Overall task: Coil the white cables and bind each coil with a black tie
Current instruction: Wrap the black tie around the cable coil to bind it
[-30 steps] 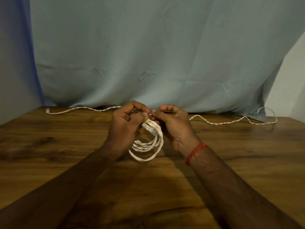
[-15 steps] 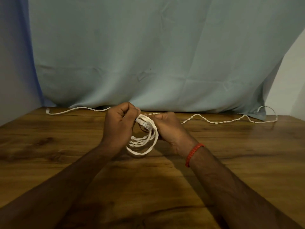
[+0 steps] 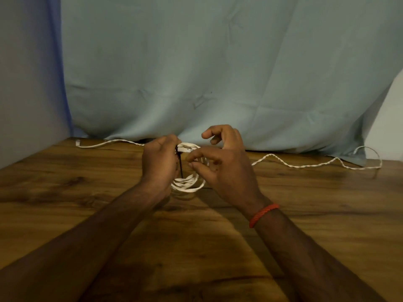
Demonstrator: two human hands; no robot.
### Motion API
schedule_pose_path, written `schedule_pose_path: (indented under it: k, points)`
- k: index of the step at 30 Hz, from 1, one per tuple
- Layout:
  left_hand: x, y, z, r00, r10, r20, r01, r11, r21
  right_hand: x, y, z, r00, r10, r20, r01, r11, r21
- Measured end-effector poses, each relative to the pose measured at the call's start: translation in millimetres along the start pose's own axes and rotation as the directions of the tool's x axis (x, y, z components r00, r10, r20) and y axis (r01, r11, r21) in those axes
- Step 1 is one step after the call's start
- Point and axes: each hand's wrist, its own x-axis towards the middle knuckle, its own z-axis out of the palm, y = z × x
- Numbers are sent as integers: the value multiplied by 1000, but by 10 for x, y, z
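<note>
White coil (image 3: 189, 183) in left hand (image 3: 160, 162), apparently with black tie (image 3: 181, 168).

Place: makeshift recording corner, indoors
Backdrop: pale blue-green cloth (image 3: 218, 73) hung behind
Surface: wood-grain table (image 3: 65, 203)
Walls: plain walls (image 3: 26, 83) alongside

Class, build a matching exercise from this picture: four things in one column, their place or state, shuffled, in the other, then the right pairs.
Things
1. white cable coil
2. black tie
3. red cord bracelet
4. loose twisted white cable

Places or states
A. lies stretched along the table's far right
B. hangs down from the left hand
C. sits on the right wrist
D. held up between both hands

Pairs: 1-D, 2-B, 3-C, 4-A
</note>
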Motion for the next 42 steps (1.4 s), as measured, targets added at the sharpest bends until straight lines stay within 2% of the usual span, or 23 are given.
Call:
schedule_pose_path:
  k: [4, 7, 10, 12, 17, 21, 26, 30, 33, 38, 40, 42]
  points:
    - [-2, -29, 36, 992, -125, 21, 124, 992, 32, 9, -40, -40, 998, 0, 63, 10, 988, -156]
    - [5, -30, 71, 973, -228, 43, 230, 973, -30, 27, -110, -46, 996, 23, 86, 10, 932, -362]
    - [-13, -47, 88, 958, -277, 69, 280, 959, -42, 8, -155, 13, 982, 75, 176, 15, 887, -461]
    - [-29, -51, 92, 957, -281, 73, 285, 958, -45, -24, -152, 45, 962, 119, 246, -3, 905, -426]
    - [-68, -38, 90, 963, -256, 87, 261, 964, -48, -74, -109, 110, 918, 249, 308, -194, 961, -198]
    - [-77, -30, 71, 979, -187, 85, 188, 982, -4, -90, -107, 192, 908, 337, 251, -343, 939, -17]
    - [-1, -62, 54, 998, -7, 55, 1, 994, 110, 1, -204, 136, 922, 336, 193, -354, 933, 63]
    - [78, -86, -20, 990, 137, -18, -128, 959, 251, -25, -392, 104, 942, 216, 258, -212, 976, -42]
    - [103, -71, -45, 980, 197, -40, -178, 944, 277, -31, -417, 88, 916, 215, 339, -200, 977, -80]
    - [61, -94, 30, 954, 301, -4, -285, 909, 303, -54, -328, 23, 909, 205, 362, -152, 974, -169]
    - [89, -70, -39, 930, 366, 7, -349, 882, 317, -21, -389, 13, 917, 206, 343, -160, 974, -158]
    - [108, -68, -93, 891, 446, 82, -444, 821, 360, 37, -427, -28, 914, 237, 328, -211, 971, -113]
